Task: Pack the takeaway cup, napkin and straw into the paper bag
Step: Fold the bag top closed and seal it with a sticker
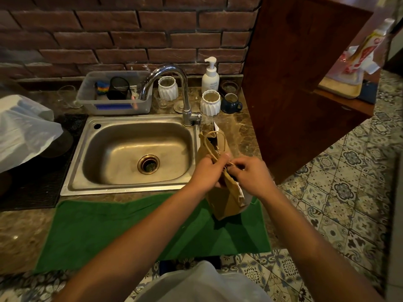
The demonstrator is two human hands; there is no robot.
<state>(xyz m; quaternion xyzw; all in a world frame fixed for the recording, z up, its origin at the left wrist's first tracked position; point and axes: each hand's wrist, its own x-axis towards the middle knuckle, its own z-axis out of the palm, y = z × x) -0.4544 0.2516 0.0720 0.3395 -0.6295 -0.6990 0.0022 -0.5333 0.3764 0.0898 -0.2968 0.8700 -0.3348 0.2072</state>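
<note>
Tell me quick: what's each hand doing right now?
Left hand: closed on the paper bag at its top.
Right hand: pinching the bag's twine handle.

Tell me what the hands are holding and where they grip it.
Both hands hold the brown paper bag near its open top: left hand on the left edge, right hand on the right edge by the twine handle.

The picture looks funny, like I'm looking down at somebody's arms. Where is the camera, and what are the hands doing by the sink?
The camera sits on a person's head, so you see what they see. No robot here, just two bare hands. The left hand and right hand both hold a brown paper bag near its top, by the string handles. The bag is above a green towel spread on the counter. Something white pokes out at the bag's side; I can't tell what. Beside it is a metal sink with a tap, and behind are a soap bottle and white cups.
</note>
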